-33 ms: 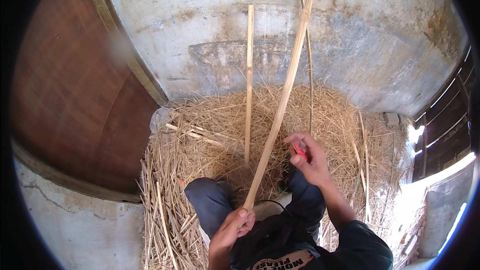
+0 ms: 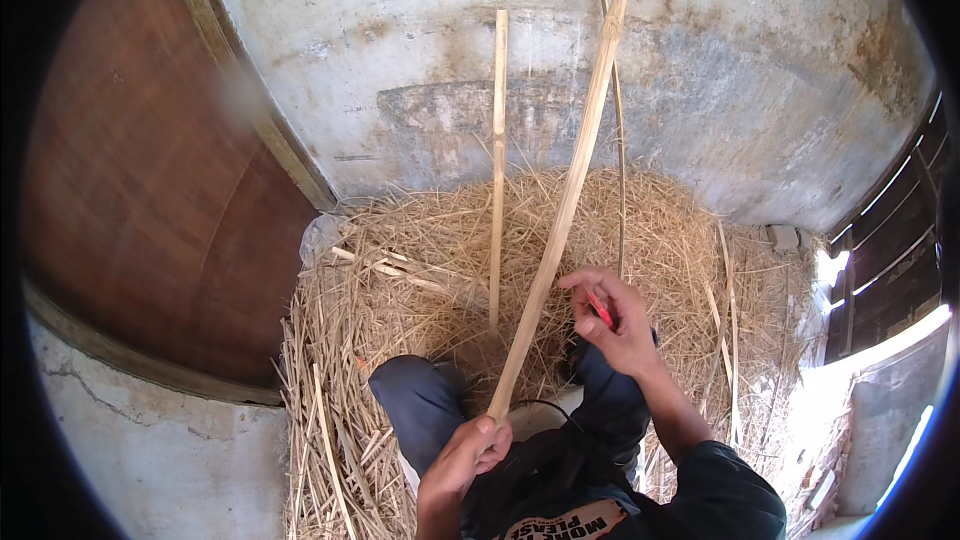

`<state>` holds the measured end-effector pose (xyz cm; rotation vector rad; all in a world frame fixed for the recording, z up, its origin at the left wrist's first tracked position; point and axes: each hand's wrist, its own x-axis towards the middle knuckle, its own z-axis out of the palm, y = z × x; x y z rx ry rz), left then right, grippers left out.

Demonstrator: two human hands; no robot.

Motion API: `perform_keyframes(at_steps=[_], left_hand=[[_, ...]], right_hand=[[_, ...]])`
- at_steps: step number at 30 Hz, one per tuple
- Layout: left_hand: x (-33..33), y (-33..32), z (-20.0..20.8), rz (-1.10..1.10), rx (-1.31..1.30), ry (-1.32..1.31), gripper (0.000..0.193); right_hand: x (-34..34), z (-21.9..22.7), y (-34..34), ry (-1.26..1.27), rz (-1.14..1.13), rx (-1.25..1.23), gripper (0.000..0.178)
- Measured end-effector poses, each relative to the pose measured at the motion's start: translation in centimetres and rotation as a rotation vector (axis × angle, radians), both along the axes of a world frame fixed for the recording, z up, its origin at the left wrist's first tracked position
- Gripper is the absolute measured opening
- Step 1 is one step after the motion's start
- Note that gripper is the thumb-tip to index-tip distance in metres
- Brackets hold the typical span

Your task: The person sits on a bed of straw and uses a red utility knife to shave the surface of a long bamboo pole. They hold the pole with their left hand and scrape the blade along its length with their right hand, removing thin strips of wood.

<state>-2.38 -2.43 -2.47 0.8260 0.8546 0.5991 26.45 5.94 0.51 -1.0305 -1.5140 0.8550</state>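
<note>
My left hand [image 2: 468, 455] is closed round the lower end of a long split bamboo strip [image 2: 566, 212]. The strip slants up and to the right, its far end in front of the wall. To its right, my right hand [image 2: 622, 328] has its fingers curled round a small red-handled tool [image 2: 599, 309]; its working end is too small to make out. The index finger reaches toward the strip's edge, and whether it touches cannot be told. Behind, a narrower bamboo strip [image 2: 498, 160] stands upright, and a thin dark-edged strip [image 2: 619, 130] leans against the wall.
Straw and shavings [image 2: 400, 230] cover the floor round my legs. More loose strips [image 2: 732, 330] lie at the right. A stained wall [image 2: 720, 70] rises ahead, a brown panel [image 2: 150, 180] stands at the left, and dark slats [image 2: 890, 240] at the right.
My right hand has shifted slightly left and down, nearer the strip, with the red-handled tool in it. The strip's far end has moved a little; my left hand keeps its place.
</note>
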Motion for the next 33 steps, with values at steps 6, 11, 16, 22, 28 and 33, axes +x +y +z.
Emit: perform_keyframes(at_steps=[6,11,16,22,28,33], left_hand=[[-0.3,0.3,-1.3,-0.184,-0.127,-0.172,0.067],[-0.1,0.3,-0.9,-0.270,-0.091,-0.150,0.075],[0.2,0.3,-0.8,-0.329,-0.110,-0.118,0.088],[-0.1,0.1,-1.7,-0.391,-0.160,-0.151,0.085],[0.1,-0.1,-0.5,-0.338,-0.120,-0.086,0.085],[-0.6,-0.5,-1.6,-0.363,-0.125,-0.023,0.084]], right_hand=[[-1.4,1.2,0.8,0.365,-0.065,-0.060,0.052],[0.4,2.2,3.1,0.643,0.106,-0.240,0.058],[1.3,2.4,4.4,0.493,0.098,-0.327,0.042],[1.3,1.1,5.2,0.404,0.100,-0.109,0.029],[2.9,-0.5,5.7,0.385,-0.199,-0.147,0.014],[3.9,0.6,6.1,0.482,-0.279,-0.023,0.014]])
